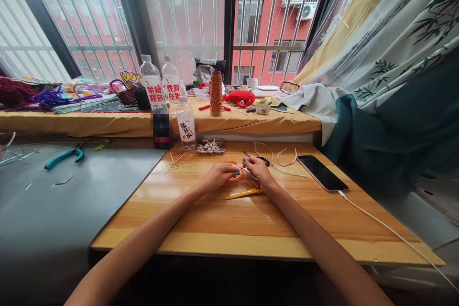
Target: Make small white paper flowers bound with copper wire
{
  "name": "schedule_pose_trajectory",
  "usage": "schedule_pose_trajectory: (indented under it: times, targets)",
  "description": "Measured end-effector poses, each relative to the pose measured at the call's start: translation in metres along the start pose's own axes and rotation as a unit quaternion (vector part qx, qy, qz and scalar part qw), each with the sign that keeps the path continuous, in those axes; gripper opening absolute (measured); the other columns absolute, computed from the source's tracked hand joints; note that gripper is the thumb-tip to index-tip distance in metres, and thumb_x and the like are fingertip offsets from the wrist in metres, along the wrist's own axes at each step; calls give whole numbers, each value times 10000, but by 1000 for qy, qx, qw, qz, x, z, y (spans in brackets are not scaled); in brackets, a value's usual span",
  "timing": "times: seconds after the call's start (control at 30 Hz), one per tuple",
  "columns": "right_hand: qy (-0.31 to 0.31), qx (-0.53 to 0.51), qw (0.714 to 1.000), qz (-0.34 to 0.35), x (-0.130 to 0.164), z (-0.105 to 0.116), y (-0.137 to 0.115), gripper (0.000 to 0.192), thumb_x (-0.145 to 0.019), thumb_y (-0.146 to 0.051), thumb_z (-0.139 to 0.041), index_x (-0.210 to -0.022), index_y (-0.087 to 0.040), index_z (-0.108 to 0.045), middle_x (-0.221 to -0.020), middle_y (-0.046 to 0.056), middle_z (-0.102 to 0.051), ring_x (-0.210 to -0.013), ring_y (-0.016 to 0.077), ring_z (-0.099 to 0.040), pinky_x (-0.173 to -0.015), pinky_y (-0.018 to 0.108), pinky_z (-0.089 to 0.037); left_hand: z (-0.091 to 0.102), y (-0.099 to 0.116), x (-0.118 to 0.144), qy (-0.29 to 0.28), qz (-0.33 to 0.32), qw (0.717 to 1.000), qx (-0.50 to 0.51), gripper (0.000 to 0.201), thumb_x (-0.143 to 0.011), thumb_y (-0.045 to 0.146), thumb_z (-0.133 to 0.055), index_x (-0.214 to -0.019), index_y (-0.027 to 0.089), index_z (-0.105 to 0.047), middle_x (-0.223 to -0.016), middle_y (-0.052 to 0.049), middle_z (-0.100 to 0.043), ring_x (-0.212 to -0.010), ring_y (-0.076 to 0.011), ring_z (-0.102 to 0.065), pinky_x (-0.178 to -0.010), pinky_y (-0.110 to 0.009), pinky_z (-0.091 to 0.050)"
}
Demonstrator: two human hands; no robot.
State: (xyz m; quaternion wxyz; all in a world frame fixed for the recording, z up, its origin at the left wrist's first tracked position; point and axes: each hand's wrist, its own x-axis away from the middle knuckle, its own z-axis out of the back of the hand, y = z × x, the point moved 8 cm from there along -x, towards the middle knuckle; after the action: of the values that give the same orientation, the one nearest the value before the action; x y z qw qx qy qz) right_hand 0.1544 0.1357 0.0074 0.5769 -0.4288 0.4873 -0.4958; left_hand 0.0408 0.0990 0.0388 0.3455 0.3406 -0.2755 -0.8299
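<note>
Over the wooden table, my left hand (220, 176) is closed, its thumb and fingers pinching the edge of a round coil of orange cord (236, 179). My right hand (260, 172) is just beside it, fingers pinched together around a thin white cord (246, 169) that runs between both hands. Its end is too small to make out. Below the hands lies a flat yellow strip-shaped tool (243, 194). Behind my right hand, a dark-handled tool (264, 160) is partly hidden.
A phone (322, 173) with a white charging cable lies right, near loose white cords (287, 170). Behind stand a bead box (211, 146), a water bottle (185, 122) and an orange thread spool (215, 94). Teal pliers (64, 158) rest on the grey surface left.
</note>
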Motion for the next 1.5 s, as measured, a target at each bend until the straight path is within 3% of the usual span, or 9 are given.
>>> schedule_pose_trajectory:
  times: [0.17,0.3,0.43,0.63,0.77,0.9,1.13,1.27,1.5]
  targets:
    - [34,47,998,36,-5,7,1,372,-573,-535,-516,-555,-164,-490,-529,2,-526,-485,105,-453,-468,224,-337,-8,4,4,-29,2,1000,6,235,-724,178,-445,-780,152,-672,-704,-33,-629,-657,-131,-524,-628,-197,-376]
    - [133,21,991,17,-9,47,-1,377,-576,-534,-514,-594,-157,-493,-536,0,-516,-452,88,-421,-432,215,-308,-36,19,13,-116,-31,992,39,246,-737,212,-451,-829,128,-664,-747,-66,-625,-642,-135,-520,-591,-207,-374]
    - [130,-6,991,27,-9,65,-17,364,-587,-494,-550,-687,-144,-538,-586,-3,-526,-435,67,-404,-420,204,-315,-27,10,9,-44,20,996,71,230,-725,189,-454,-827,142,-655,-758,-54,-633,-686,-137,-533,-629,-211,-383]
    - [3,79,994,72,-5,35,-37,420,-707,-515,-431,-811,-146,-602,-674,37,-588,-589,116,-528,-503,213,-378,12,-27,6,128,143,964,182,214,-694,251,-506,-815,127,-632,-769,-41,-623,-615,-102,-510,-587,-201,-386]
    - [-97,181,974,93,5,7,-33,368,-704,-474,-474,-774,-155,-644,-730,45,-635,-698,156,-563,-615,249,-407,13,-38,8,160,188,935,256,253,-654,303,-541,-802,109,-612,-669,-16,-578,-416,-40,-368,-408,-176,-300]
    - [-164,182,964,107,17,-19,-27,282,-683,-373,-544,-859,-174,-639,-853,40,-647,-774,168,-569,-694,271,-412,11,-39,7,161,187,916,316,291,-621,348,-569,-782,107,-594,-592,12,-527,-385,-24,-309,-370,-169,-268]
    - [-151,70,982,93,14,-28,-21,265,-705,-366,-512,-838,-146,-575,-822,37,-610,-720,140,-558,-663,271,-435,0,-40,3,109,175,920,334,256,-628,346,-576,-751,122,-565,-404,75,-386,-346,-31,-298,-359,-163,-247]
    - [-139,30,986,88,17,-27,-24,220,-708,-345,-499,-826,-159,-517,-768,12,-585,-577,101,-538,-554,239,-440,2,-34,3,100,174,933,299,264,-651,327,-545,-817,122,-564,-498,50,-471,-357,-28,-324,-358,-163,-259]
    - [-83,210,957,181,21,-17,-39,204,-775,-235,-432,-925,-189,-562,-682,11,-631,-612,126,-566,-600,242,-402,10,-37,2,94,174,954,224,267,-680,338,-516,-854,137,-543,-510,52,-459,-338,-27,-330,-347,-159,-236]
